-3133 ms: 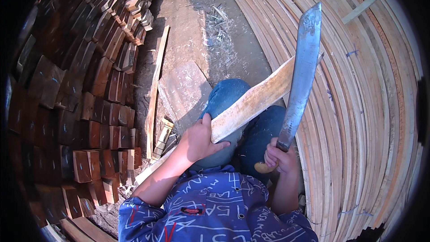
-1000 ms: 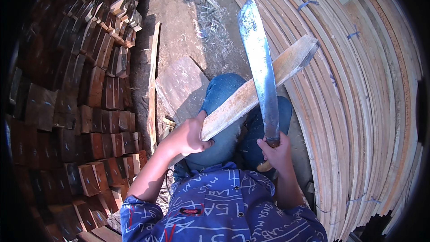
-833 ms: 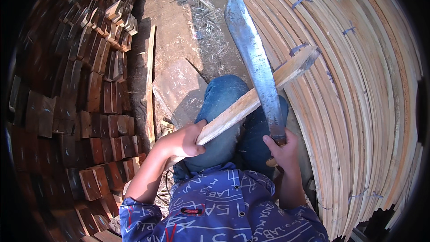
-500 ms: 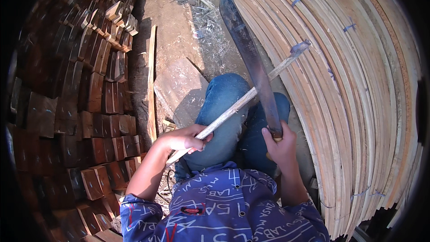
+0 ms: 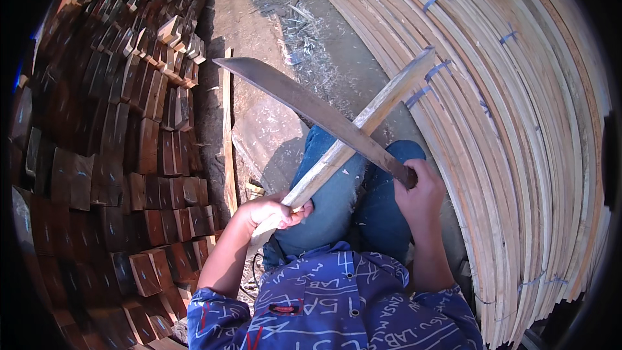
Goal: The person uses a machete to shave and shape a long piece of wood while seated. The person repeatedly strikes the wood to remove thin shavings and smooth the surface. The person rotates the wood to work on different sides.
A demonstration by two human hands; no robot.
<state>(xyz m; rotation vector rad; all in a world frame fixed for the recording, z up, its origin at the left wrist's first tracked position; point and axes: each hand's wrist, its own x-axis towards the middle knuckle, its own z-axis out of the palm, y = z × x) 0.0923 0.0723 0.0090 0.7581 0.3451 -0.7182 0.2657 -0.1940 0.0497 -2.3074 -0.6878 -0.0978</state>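
My left hand (image 5: pixel 280 212) is closed round the lower part of a pale wooden stick (image 5: pixel 330 159), which slants up and right across my knees. In my right hand (image 5: pixel 421 198) is the handle of a machete (image 5: pixel 304 102). Its long dark blade lies across the stick, and the tip reaches out to the upper left. Where the two cross, the blade is over the stick; I cannot tell how deep, if at all, the edge sits in the wood.
Stacked dark wooden blocks (image 5: pixel 97 175) fill the left side. Long bundled wood strips (image 5: pixel 518 155) with blue ties curve along the right. A narrow wooden strip (image 5: pixel 228 136) lies on the ground beside a flat slab (image 5: pixel 265 133), with shavings (image 5: pixel 310 32) beyond.
My right hand has swung the machete blade from pointing nearly straight ahead to pointing up and left. The stick has turned in my left hand and shows a broader face.
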